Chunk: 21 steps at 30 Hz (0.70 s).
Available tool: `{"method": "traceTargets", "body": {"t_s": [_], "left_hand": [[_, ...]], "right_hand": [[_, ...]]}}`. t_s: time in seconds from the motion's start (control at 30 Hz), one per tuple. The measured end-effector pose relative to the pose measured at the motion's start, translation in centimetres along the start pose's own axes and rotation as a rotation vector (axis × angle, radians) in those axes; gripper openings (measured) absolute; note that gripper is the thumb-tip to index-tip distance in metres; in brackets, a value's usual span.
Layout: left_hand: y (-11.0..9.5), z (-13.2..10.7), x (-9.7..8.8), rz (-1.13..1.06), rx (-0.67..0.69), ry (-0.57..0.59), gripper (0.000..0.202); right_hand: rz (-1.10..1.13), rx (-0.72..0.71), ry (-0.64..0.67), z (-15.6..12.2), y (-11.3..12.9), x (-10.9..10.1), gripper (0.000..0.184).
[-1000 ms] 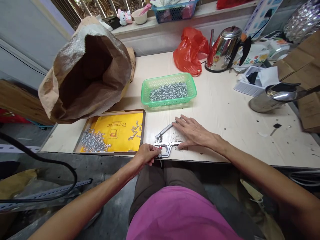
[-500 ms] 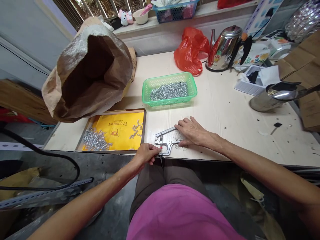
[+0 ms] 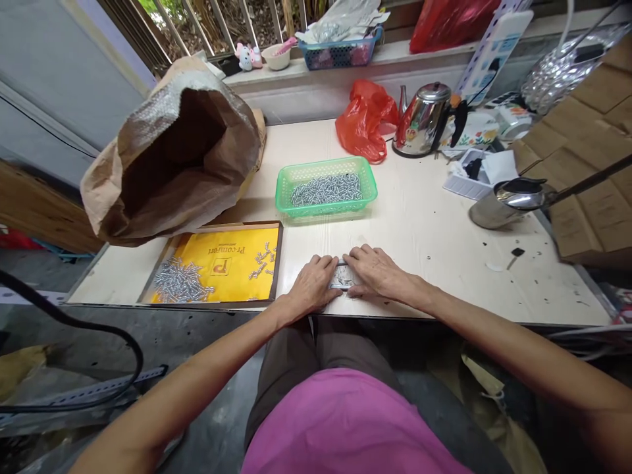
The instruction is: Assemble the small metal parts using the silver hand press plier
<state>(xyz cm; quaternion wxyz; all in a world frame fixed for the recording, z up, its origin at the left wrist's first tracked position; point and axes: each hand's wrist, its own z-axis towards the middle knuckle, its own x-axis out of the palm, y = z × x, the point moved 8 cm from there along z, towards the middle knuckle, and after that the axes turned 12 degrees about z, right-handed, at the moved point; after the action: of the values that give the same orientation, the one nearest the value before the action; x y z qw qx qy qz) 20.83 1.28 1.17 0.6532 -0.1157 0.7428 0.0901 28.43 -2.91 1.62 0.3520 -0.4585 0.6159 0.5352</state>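
A pair of silver hand pliers (image 3: pixel 340 287) lies at the front edge of the table, mostly covered by my two hands. My left hand (image 3: pixel 311 284) is wrapped over the head end, hiding the jaws. The handle end is gripped by my right hand (image 3: pixel 379 272). Only short lengths of the two handles show between them. To the left is a shallow tray (image 3: pixel 279 263) lined with yellow printed card, holding a heap of small silver metal pieces (image 3: pixel 178 282) and a few scattered ones. Behind my hands, a green basket (image 3: pixel 326 210) contains many similar small metal pieces.
A large open paper sack (image 3: pixel 232 164) leans over the table's left side. Toward the back are a red plastic bag (image 3: pixel 363 122) and a steel kettle (image 3: pixel 427 122). A metal pot (image 3: pixel 508 203), a white tray (image 3: pixel 464 182) and cardboard (image 3: pixel 592 158) occupy the right.
My left hand has moved from the pliers' jaw tip to wrap over their head. The handles now look closer together, and the view has shifted slightly.
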Motion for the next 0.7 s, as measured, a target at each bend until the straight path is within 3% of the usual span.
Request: {"method": "traceTargets", "body": {"t_s": [0.1,0.27,0.47,0.6,0.7], "left_hand": [[0.1,0.2,0.1,0.029,0.004,0.035,0.051],[-0.3,0.0,0.2,0.000,0.006,0.039,0.025],[-0.4,0.1,0.2,-0.012,0.007,0.070,0.019],[-0.4,-0.4,0.0,-0.019,-0.016,-0.070,0.031],[-1.6,-1.5,0.7,-0.033,0.001,-0.218,0.029]], "right_hand": [[-0.024,0.038,0.005,-0.5,0.1,-0.2,0.048],[-0.039,0.008,-0.003,-1.3,1.5,0.7,0.020],[-0.009,0.001,-0.060,-1.9,1.4,1.4,0.023],[0.017,-0.016,-0.083,-1.5,-0.3,0.1,0.035],[0.033,0.013,-0.079,-0.6,-2.3,-0.5,0.030]]}}
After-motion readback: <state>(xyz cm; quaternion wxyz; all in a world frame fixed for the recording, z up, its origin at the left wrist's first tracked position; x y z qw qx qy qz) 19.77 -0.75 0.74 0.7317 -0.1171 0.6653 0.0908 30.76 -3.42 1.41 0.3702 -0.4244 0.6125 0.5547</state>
